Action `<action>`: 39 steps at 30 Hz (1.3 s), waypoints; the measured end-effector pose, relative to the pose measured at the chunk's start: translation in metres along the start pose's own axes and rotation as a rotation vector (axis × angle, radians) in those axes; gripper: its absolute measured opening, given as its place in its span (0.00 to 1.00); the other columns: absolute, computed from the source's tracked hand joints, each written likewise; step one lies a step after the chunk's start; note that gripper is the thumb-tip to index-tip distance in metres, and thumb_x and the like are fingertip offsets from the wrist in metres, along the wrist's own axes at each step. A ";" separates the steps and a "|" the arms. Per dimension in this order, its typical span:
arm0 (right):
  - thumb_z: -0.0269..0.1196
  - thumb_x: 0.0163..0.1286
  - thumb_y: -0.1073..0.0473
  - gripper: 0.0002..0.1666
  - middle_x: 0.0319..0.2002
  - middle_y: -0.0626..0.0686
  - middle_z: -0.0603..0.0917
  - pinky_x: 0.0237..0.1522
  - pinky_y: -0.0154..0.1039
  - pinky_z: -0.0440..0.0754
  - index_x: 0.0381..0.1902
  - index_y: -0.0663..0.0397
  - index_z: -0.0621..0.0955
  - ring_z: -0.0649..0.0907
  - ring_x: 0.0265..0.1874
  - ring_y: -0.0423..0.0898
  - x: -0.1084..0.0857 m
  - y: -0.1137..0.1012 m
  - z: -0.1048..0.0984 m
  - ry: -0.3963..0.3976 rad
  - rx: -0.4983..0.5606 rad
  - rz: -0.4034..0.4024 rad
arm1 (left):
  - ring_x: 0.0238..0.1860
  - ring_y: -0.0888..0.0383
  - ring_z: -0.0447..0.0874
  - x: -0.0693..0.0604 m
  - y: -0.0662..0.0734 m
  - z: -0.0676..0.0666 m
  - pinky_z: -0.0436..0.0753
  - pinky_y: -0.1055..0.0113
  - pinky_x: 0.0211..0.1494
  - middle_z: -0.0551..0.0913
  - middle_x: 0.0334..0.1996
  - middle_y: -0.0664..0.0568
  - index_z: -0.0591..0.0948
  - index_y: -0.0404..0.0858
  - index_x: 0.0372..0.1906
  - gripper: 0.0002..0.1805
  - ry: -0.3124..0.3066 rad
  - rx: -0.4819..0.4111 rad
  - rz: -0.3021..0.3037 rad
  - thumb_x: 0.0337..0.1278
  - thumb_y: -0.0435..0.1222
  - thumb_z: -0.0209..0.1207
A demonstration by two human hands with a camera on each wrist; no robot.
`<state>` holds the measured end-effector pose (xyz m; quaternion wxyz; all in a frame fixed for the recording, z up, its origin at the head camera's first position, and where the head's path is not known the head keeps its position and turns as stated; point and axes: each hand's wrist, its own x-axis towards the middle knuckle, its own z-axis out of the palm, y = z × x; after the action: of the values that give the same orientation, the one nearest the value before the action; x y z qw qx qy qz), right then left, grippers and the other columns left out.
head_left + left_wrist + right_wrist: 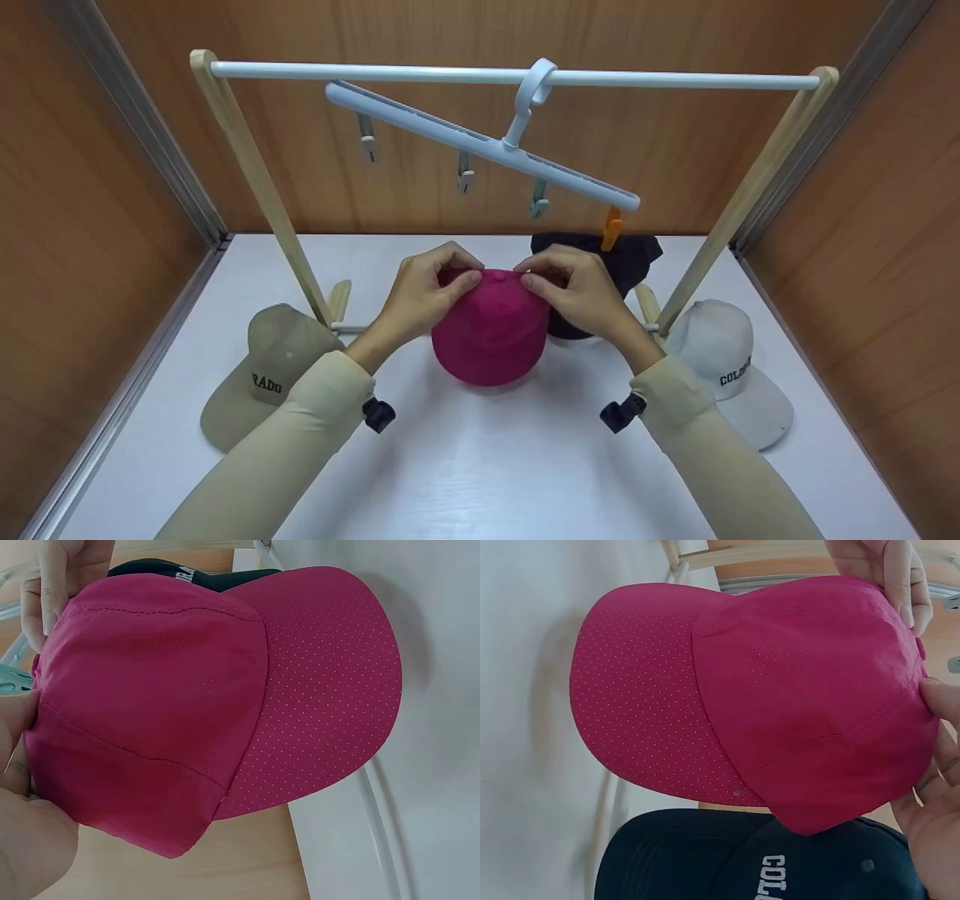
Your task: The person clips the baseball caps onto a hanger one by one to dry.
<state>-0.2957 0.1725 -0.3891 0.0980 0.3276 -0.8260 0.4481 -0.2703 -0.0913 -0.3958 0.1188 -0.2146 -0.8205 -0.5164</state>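
Observation:
A magenta baseball cap hangs between both hands, its brim pointing down in the wrist views. My left hand pinches the crown's top on the left, thumb in front. On the right side of the crown, my right hand pinches it the same way. Above the cap is a white clip hanger, tilted down to the right, hooked on a white rail. A teal clip and two grey clips hang from it. The orange clip at its right end holds a black cap, partly hidden behind my right hand.
An olive cap lies on the white table at the left, beside the wooden rack leg. A light grey cap lies at the right by the other leg. Wooden panels enclose the back and sides.

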 end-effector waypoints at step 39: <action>0.69 0.76 0.60 0.08 0.45 0.52 0.90 0.39 0.31 0.86 0.49 0.52 0.91 0.86 0.37 0.47 0.005 -0.010 -0.016 0.119 0.039 0.091 | 0.45 0.58 0.85 0.026 0.021 0.004 0.86 0.63 0.51 0.89 0.44 0.53 0.86 0.41 0.49 0.05 0.028 0.057 0.035 0.74 0.32 0.64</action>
<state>-0.2954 0.1790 -0.3711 0.1202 0.2643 -0.8239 0.4868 -0.2835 -0.0742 -0.3700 0.1453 -0.2183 -0.8292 -0.4936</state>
